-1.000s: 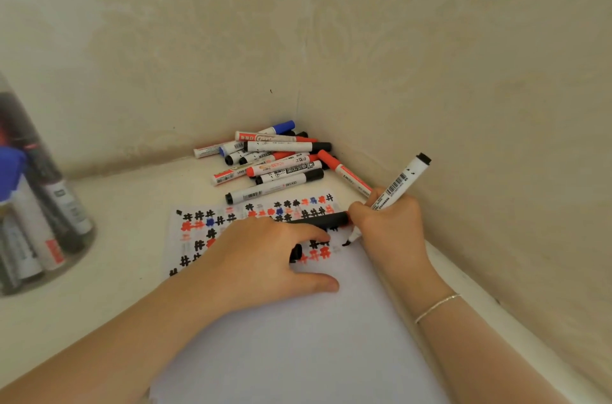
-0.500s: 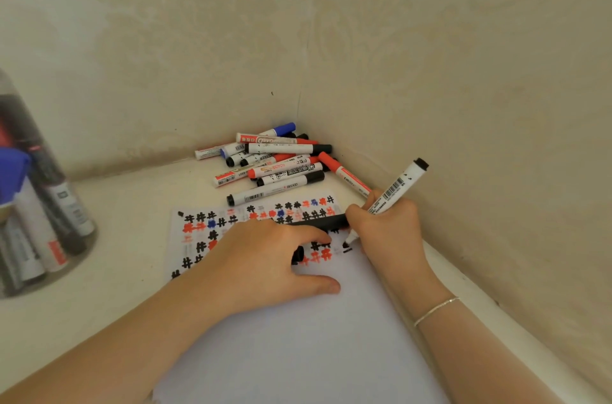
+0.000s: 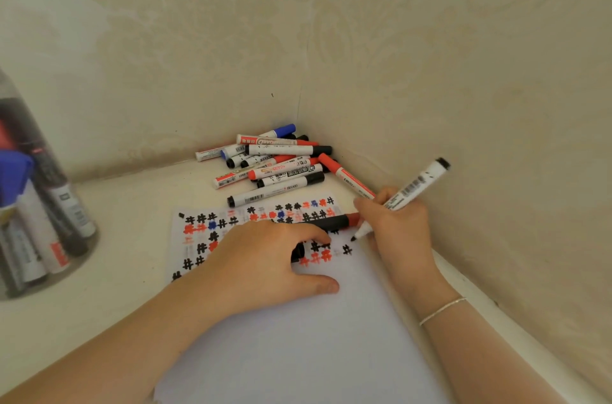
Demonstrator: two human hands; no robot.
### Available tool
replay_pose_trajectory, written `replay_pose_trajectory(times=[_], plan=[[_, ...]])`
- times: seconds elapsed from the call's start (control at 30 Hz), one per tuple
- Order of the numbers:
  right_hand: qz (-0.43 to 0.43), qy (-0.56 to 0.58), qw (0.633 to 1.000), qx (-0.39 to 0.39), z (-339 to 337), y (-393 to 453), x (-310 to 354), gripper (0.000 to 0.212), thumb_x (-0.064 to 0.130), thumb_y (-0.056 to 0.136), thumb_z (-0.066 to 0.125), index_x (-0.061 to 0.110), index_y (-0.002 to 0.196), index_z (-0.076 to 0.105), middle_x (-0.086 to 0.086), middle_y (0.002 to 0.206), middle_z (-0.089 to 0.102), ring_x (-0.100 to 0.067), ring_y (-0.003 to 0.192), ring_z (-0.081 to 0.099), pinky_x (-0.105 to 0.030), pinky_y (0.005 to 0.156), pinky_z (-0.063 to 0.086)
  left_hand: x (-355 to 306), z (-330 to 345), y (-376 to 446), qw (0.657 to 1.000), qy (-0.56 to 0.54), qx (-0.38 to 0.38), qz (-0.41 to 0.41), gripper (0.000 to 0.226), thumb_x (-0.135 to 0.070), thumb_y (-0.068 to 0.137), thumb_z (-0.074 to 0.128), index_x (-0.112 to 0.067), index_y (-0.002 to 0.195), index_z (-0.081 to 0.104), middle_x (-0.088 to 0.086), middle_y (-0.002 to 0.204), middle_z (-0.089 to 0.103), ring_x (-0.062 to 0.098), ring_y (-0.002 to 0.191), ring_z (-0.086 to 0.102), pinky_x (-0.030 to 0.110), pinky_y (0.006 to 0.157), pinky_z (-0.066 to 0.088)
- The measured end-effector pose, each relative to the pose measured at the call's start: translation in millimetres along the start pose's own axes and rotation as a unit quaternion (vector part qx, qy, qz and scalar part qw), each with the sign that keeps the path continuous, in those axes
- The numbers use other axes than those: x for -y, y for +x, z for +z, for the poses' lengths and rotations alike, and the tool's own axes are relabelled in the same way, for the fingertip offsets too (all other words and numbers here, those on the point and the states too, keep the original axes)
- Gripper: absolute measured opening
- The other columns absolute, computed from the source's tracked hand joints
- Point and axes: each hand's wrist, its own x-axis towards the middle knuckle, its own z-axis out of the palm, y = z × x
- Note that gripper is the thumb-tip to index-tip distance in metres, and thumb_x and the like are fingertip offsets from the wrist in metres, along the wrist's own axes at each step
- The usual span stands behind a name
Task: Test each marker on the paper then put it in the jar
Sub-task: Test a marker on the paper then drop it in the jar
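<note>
On the white sheet of paper [image 3: 298, 354] that fills the near part of the pale corner ledge, your right hand [image 3: 399, 225] pinches a white-barrelled black marker [image 3: 410, 191] like a pen, its uncapped tip just above or barely touching the sheet beside the newest black hash mark; the pictures do not settle which. Your left hand [image 3: 265, 264] lies on the paper's middle, thumb straight and flat, fingers curled over a black cap [image 3: 331, 222], most likely to pin the sheet and keep the cap ready. Across the paper's far half run rows of small hash marks in black, red and blue, each seemingly one finished test. Beyond the paper's far edge, in the wall corner, sits a loose pile of capped markers [image 3: 278, 160], apparently waiting their turn. Well to the left of the paper stands the clear plastic jar [image 3: 36, 225], already holding several upright markers. Your next move would be to cap this marker and carry it there.
</note>
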Motion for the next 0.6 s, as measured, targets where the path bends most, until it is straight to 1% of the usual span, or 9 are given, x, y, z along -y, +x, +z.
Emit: replay_pose_trajectory(times=[0.1, 0.17, 0.2, 0.23, 0.27, 0.33, 0.43, 0.5, 0.6], plan=[[-0.005, 0.114, 0.993, 0.033, -7, -2, 6, 0.029, 0.015, 0.078, 0.073, 0.012, 0.065, 0.048, -0.015, 0.058, 0.05, -0.013, 0.037, 0.037, -0.02, 0.036, 0.032, 2, 1, -2, 0.995, -0.1, -0.004, -0.018, 0.031, -0.054, 0.083, 0.056, -0.043, 0.109, 0.043, -0.014, 0.079, 0.059, 0.0, 0.061, 0.049, 0.02, 0.057, 0.038], [0.013, 0.229, 0.968, 0.1, -8, -3, 9, 0.018, 0.019, 0.075, 0.071, 0.01, 0.066, 0.058, -0.011, 0.062, 0.058, -0.015, 0.045, 0.051, -0.023, 0.045, 0.044, 5, 1, -2, 0.984, -0.178, -0.004, -0.029, 0.012, -0.035, 0.093, 0.05, -0.037, 0.103, 0.044, -0.009, 0.079, 0.06, 0.004, 0.058, 0.046, 0.023, 0.057, 0.037], [0.037, 0.295, 0.945, 0.136, -8, -4, 10, 0.014, 0.019, 0.076, 0.067, 0.008, 0.068, 0.064, -0.011, 0.069, 0.063, -0.018, 0.053, 0.058, -0.025, 0.051, 0.05, 6, 1, -2, 0.98, -0.195, -0.002, -0.031, 0.008, -0.029, 0.095, 0.046, -0.036, 0.101, 0.046, -0.009, 0.079, 0.061, 0.004, 0.059, 0.046, 0.024, 0.058, 0.038], [0.06, 0.345, 0.922, 0.164, -9, -5, 11, 0.018, 0.02, 0.079, 0.062, 0.006, 0.07, 0.067, -0.011, 0.074, 0.066, -0.022, 0.059, 0.063, -0.028, 0.056, 0.053, 7, 0, -2, 0.979, -0.2, -0.001, -0.03, 0.01, -0.027, 0.096, 0.043, -0.035, 0.098, 0.048, -0.01, 0.08, 0.061, 0.005, 0.062, 0.049, 0.026, 0.06, 0.04], [0.079, 0.367, 0.909, 0.18, -9, -6, 12, 0.023, 0.021, 0.081, 0.058, 0.003, 0.071, 0.068, -0.013, 0.073, 0.067, -0.024, 0.059, 0.064, -0.029, 0.057, 0.054, 8, 0, -2, 0.979, -0.201, 0.001, -0.029, 0.013, -0.025, 0.097, 0.042, -0.035, 0.097, 0.05, -0.011, 0.084, 0.063, 0.005, 0.067, 0.052, 0.028, 0.065, 0.044], [0.096, 0.352, 0.914, 0.177, -7, -7, 15, 0.026, 0.018, 0.082, 0.053, 0.001, 0.065, 0.064, -0.014, 0.06, 0.061, -0.023, 0.046, 0.057, -0.026, 0.047, 0.049, 9, -1, -2, 0.98, -0.199, 0.002, -0.027, 0.015, -0.024, 0.097, 0.041, -0.034, 0.095, 0.053, -0.011, 0.091, 0.066, 0.007, 0.076, 0.057, 0.034, 0.076, 0.048], [0.076, 0.29, 0.941, 0.159, -2, -9, 13, 0.022, 0.011, 0.081, 0.054, 0.001, 0.061, 0.054, -0.011, 0.05, 0.052, -0.018, 0.035, 0.046, -0.022, 0.037, 0.039, 10, -1, -2, 0.979, -0.203, 0.004, -0.026, 0.013, -0.028, 0.097, 0.042, -0.033, 0.095, 0.054, -0.01, 0.092, 0.068, 0.012, 0.084, 0.062, 0.04, 0.081, 0.049], [0.062, 0.253, 0.952, 0.162, -2, -9, 11, 0.018, 0.009, 0.082, 0.055, -0.001, 0.067, 0.052, -0.011, 0.048, 0.051, -0.017, 0.034, 0.045, -0.021, 0.036, 0.037, 11, 0, -1, 0.979, -0.204, 0.008, -0.023, 0.012, -0.033, 0.097, 0.045, -0.031, 0.095, 0.056, -0.008, 0.089, 0.069, 0.013, 0.081, 0.062, 0.04, 0.079, 0.05], [0.059, 0.229, 0.958, 0.162, -2, -11, 9, 0.024, 0.002, 0.089, 0.053, 0.001, 0.065, 0.052, -0.012, 0.058, 0.058, -0.016, 0.033, 0.046, -0.021, 0.036, 0.038, 11, 0, -1, 0.98, -0.199, 0.003, -0.013, 0.014, -0.038, 0.096, 0.048, -0.029, 0.094, 0.058, -0.003, 0.083, 0.067, 0.011, 0.069, 0.058, 0.035, 0.07, 0.047]])
